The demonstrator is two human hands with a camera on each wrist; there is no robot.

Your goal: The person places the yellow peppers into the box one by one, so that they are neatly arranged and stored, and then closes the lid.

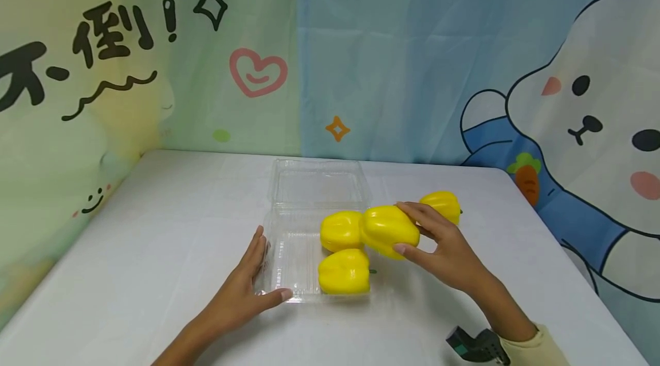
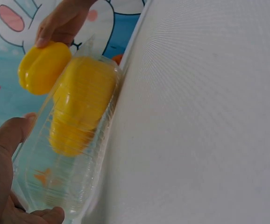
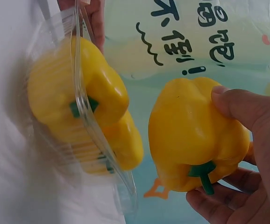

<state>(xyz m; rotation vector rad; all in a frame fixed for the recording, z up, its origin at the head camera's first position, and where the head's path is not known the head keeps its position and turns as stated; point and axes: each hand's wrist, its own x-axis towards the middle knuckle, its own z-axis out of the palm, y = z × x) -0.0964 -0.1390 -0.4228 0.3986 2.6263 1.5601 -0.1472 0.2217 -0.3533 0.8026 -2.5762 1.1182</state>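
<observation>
Two glossy yellow plastic bell peppers [image 1: 342,251] already lie inside the clear plastic clamshell box [image 1: 289,291]. A third yellow pepper [image 1: 389,231] is grasped by the right hand [image 1: 443,248] over the box's right edge; its long axis is roughly horizontal, stem toward the right. A fourth pepper [image 1: 442,205] waits on the white table [image 1: 154,240]. The left hand [image 1: 242,291], fingers relaxed, rests against the box.

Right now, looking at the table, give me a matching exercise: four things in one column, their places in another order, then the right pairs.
Things:
1. left hand
2. right hand
3. two peppers
4. fourth pepper

Places:
A. on the table behind the right hand
B. inside the clear box
C. on the box's near left corner
D. holding a pepper over the box's right edge

Pairs: 1-C, 2-D, 3-B, 4-A
</observation>
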